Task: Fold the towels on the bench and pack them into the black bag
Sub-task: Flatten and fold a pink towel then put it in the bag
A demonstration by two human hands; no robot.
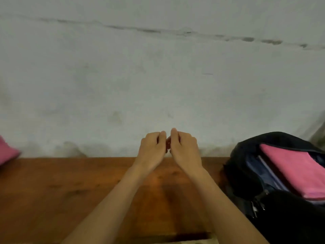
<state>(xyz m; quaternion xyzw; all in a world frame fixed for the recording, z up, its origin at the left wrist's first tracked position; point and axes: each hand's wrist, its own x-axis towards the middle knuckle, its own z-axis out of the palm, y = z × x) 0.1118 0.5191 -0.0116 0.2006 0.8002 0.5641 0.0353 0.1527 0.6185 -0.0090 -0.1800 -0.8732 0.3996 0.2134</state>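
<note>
Pink folded towel (297,170) is seen packed in black bag (274,187), 1 more towel (8,151) left far-left on bench (70,191); left hand (153,148) and right hand (184,148) are held curled together, empty; it could be missed.

One head-worn wide-angle view looks forward and slightly down, close over the wooden surface (70,191), facing a pale wall (158,76) at 12 o'clock. The black bag (246,173) sits at 3 o'clock, cropped by the frame.
</note>
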